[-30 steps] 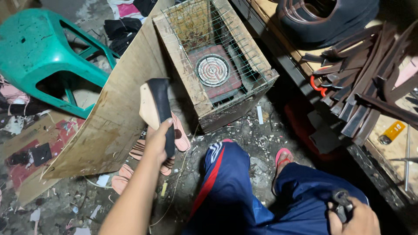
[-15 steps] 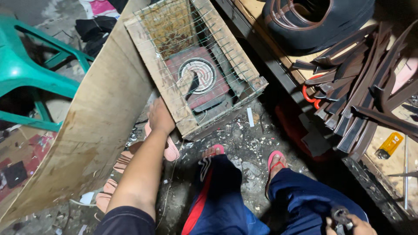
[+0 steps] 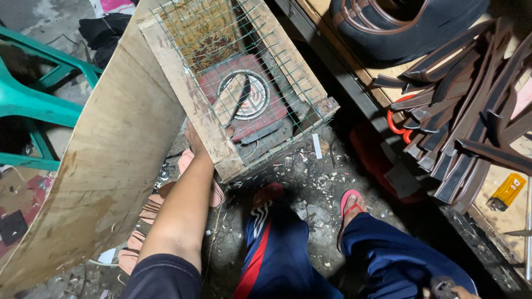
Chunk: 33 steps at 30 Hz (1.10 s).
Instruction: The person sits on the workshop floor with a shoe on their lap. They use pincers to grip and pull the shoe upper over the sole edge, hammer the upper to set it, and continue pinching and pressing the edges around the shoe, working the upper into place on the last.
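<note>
Crate (image 3: pixel 221 138), wooden, open-framed, faced with green wire mesh (image 3: pixel 277 72); stands tilted on the littered floor (image 3: pixel 310 188), leaning against a large plywood sheet (image 3: pixel 111 166). Contents, seen through the mesh: one red slab-like object (image 3: pixel 260 119) bearing a pale circular emblem, with a dark tool (image 3: pixel 239 99) lying across that emblem, and grey bars below it.

Left hand (image 3: pixel 194 141): arm stretched forward, hand at the crate's near left edge where crate meets plywood; fingers tucked behind the wooden rail, so whether they grasp it or merely press on it cannot be told.

Right hand (image 3: pixel 457 290): only a sliver at the bottom right corner, beside a small dark object (image 3: pixel 440 287); fingers not readable.

Shelf (image 3: pixel 382 94), right of crate: one black tyre (image 3: pixel 410 25) at top, then a stack of dark brown curved strips (image 3: pixel 471 122), a red hook (image 3: pixel 394 122) beneath them, and a small yellow item (image 3: pixel 507 191) lower down.

Floor items: green plastic chair (image 3: pixel 33 105) at far left; pink sandals (image 3: pixel 141 221) by the plywood; wearer's feet in red flip-flops (image 3: pixel 350 202), legs in dark blue trousers.
</note>
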Tool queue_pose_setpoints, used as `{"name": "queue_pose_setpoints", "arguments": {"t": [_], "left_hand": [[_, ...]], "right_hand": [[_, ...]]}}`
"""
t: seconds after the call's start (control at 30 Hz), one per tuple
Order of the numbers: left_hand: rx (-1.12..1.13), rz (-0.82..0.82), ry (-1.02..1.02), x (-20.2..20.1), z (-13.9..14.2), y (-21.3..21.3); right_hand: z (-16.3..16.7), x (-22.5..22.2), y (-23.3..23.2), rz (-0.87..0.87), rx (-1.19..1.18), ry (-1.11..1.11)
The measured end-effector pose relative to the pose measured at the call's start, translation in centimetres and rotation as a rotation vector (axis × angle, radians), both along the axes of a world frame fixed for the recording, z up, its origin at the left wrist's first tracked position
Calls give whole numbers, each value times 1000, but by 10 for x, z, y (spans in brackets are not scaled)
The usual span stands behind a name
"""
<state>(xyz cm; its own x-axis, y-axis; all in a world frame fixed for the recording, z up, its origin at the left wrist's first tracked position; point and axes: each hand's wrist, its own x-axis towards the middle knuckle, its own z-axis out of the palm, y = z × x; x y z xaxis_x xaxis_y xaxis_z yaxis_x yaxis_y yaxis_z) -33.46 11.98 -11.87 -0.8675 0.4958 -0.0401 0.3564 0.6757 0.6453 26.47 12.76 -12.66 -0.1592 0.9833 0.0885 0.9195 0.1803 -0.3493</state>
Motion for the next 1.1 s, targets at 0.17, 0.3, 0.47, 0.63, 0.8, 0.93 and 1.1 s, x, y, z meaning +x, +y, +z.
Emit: {"name": "queue_pose_setpoints", "arguments": {"t": [0.17,0.3,0.47,0.63,0.8,0.93,1.1], "left_hand": [[-62,2,11,-2,-9,0],[-175,-46,92,-5,-11,3],[-118,20,-30,-5,-13,3],[-25,54,-43,-5,-15,4],[-5,45,-16,-3,-12,3],[1,51,-37,0,-4,2],[48,100,-90,0,-2,1]], "right_hand": [[-8,8,-2,-5,-2,12],[-16,14,-1,-8,-2,16],[-9,9,-2,-7,-4,18],[-10,8,-1,-5,-5,15],[-22,7,4,-3,-7,7],[-15,2,5,1,-3,10],[-9,-2,8,9,-3,11]]}}
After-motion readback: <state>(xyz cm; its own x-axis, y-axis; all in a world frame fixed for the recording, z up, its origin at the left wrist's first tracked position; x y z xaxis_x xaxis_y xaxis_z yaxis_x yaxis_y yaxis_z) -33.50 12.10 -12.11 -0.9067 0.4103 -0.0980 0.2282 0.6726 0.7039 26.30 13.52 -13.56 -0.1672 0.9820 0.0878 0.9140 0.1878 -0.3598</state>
